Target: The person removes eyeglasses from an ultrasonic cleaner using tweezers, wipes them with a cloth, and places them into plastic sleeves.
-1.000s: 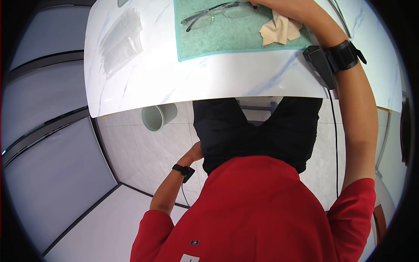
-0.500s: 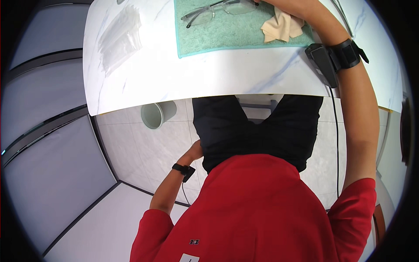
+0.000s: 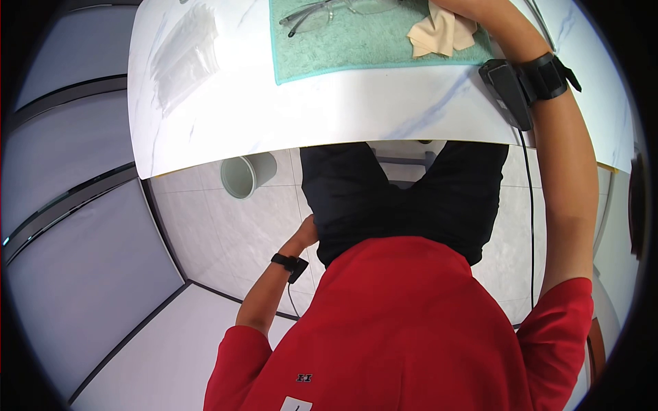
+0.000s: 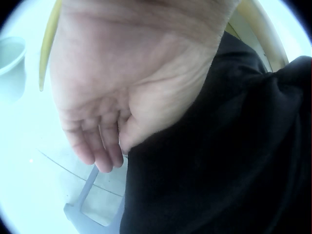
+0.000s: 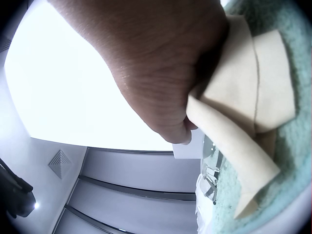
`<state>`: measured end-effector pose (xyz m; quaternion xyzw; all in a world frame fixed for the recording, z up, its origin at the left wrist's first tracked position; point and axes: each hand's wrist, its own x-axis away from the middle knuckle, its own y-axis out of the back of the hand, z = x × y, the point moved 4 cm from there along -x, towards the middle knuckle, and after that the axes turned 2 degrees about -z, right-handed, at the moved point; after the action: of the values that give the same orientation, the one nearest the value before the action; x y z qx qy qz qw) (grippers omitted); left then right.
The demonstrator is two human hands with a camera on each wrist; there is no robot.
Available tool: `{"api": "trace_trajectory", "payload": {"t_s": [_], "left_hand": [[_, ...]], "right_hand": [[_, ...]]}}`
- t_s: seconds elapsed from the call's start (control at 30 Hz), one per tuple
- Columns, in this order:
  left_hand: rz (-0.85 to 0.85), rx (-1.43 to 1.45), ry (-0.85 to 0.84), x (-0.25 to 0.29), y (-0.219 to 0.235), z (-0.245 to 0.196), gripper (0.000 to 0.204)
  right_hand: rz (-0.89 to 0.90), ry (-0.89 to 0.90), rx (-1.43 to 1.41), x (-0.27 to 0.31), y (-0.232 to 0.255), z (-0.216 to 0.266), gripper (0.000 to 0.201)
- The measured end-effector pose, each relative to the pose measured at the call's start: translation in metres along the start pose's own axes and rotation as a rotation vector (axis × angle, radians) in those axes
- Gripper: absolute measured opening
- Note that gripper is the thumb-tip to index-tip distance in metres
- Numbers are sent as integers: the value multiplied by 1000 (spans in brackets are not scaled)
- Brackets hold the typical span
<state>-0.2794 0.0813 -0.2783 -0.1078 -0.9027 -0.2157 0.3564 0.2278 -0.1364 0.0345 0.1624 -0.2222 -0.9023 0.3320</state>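
My right hand (image 3: 473, 9) is at the top of the head view, over a beige cleaning cloth (image 3: 444, 35). In the right wrist view its thumb and curled fingers pinch a bunched edge of the cloth (image 5: 239, 131), while the rest drapes onto the green towel (image 3: 343, 51). A pair of clear-lensed eyeglasses (image 3: 301, 12) lies with its temples extended on the towel, left of that hand and partly cut off by the frame. Below the table, my left hand (image 4: 131, 78) hangs beside the dark trouser leg, fingers loosely bent and holding nothing.
On the left of the white marbled table (image 3: 308, 113) lies a clear plastic bag (image 3: 186, 61). A pale bin (image 3: 240, 178) stands on the floor below the front edge. From the right wrist device (image 3: 507, 92) a black cable (image 3: 530, 205) hangs down past the table edge.
My right hand has left the end of the eyeglasses and shifted right to the cloth, now gripping it. The tabletop has slid slightly upward in the head view. The left hand stays down.
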Motion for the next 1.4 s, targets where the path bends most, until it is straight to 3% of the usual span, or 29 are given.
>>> {"api": "trace_trajectory", "payload": {"t_s": [0.3, 0.37, 0.5, 0.57, 0.67, 0.9, 0.97, 1.07, 1.27, 1.4], "left_hand": [[-4, 146, 26, 0, 1, -4, 38], [-11, 317, 110, 3, 1, -10, 39], [-22, 325, 99, 4, 2, -22, 41], [-16, 491, 134, 4, 1, -24, 41], [-56, 444, 96, 9, 6, -44, 42], [-43, 512, 180, 6, 4, -32, 41], [-58, 641, 276, 5, 2, -28, 39], [-65, 762, 265, 6, 1, -29, 39], [-82, 683, 366, 0, -7, -25, 42], [-111, 732, 340, 3, -8, -28, 42]], "right_hand": [[2, 2, 6, -2, -1, 2, 34], [3, -10, 1, -2, -1, 3, 34], [-2, -29, 21, -1, -1, 5, 33], [-4, -42, 12, -2, -1, 5, 32], [-5, -26, 21, -2, -1, 6, 32], [-6, -22, 25, -3, -2, 6, 33], [-6, -26, 23, -4, -2, 6, 33], [-5, -18, 27, -4, -3, 6, 34], [-11, -13, 18, 3, 3, -2, 34], [-11, -2, 17, 3, 3, -3, 33]]}}
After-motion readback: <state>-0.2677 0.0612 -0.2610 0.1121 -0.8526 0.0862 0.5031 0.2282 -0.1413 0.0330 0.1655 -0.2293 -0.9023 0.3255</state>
